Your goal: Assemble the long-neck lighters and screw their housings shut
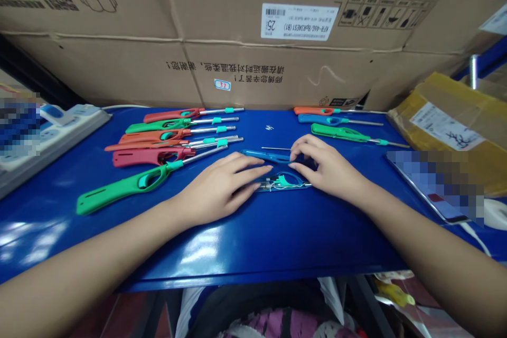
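On the blue table lies an opened blue lighter half with a teal trigger and wires showing. My left hand rests flat on its left end, fingers stretched out. My right hand pinches the end of a second blue lighter shell, which lies just behind the first. A thin metal rod lies behind that shell.
Several red and green long-nosed lighters lie in a row at the left. Three more, orange, blue and green, lie at the back right. Cardboard boxes wall the back. A power strip sits far left, a taped parcel far right.
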Tool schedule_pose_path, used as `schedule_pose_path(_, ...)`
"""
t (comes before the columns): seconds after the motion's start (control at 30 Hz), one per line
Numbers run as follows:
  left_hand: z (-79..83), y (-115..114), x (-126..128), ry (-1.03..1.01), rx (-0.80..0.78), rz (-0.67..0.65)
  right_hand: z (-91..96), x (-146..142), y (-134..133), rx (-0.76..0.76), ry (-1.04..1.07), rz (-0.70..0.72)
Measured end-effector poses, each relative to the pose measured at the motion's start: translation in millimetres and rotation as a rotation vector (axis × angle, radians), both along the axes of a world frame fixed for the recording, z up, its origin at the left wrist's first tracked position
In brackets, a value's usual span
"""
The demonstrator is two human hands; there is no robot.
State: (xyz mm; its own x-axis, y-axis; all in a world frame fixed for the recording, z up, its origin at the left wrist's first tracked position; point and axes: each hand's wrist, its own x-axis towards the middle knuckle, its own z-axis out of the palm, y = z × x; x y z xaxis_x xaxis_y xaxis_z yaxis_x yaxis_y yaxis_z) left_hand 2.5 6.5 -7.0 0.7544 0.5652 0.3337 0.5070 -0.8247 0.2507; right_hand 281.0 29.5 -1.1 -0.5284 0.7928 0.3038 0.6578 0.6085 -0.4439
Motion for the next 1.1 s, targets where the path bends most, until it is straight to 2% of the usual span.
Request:
schedule_pose_path(0.1, 2.8, 3.1, -2.3, -0.057, 0.116, 0.086, 2.6, -1.6, -1.7, -0.056, 0.186, -0.070)
schedule_pose_path(0.2, 4.9, 5.9, -5.8, -0.063, 0.195, 0.161, 3.6, -3.3, -2.6, -0.327, 0.452, -0.142)
schedule_pose_path(0.27, 4.6, 7.4, -8.2, -0.069, 0.200, 0.155, 4.3, -4.7, -3.1, -0.522, 0.593, -0.142)
schedule_pose_path(0.37, 3.1, 8.2, -9.8, -0.109, 0.176, 0.097, 6.2, -5.8, -4.8, -0.659, 0.634, -0.108)
schedule_pose_path(0.43, 3.0, 7.6, -9.3, -0.130, 0.149, 0.073, 7.7, -5.2, -6.8, -0.626, 0.540, -0.066)
schedule_pose_path(0.57, 6.9, 5.1, -8.2, -0.071, 0.056, 0.054, 10.3, -1.5, -10.7, -0.295, 0.148, 0.047)
schedule_pose_path(0.63, 9.8, 3.9, -8.7, -0.024, 0.009, 0.039, 10.9, -0.4, -11.5, -0.183, 0.020, 0.115)
schedule_pose_path(0.73, 13.1, 2.5, -9.8, 0.012, -0.034, 0.031, 10.1, -0.9, -11.6, -0.149, -0.034, 0.180)
schedule_pose_path(0.87, 14.1, 2.1, -9.6, 0.045, -0.058, 0.029, 6.7, -2.7, -11.9, -0.185, -0.033, 0.220)
schedule_pose_path(1.1, 13.0, 1.2, -7.7, 0.053, -0.108, 0.043, 2.6, -2.8, -12.3, -0.187, -0.060, 0.223)
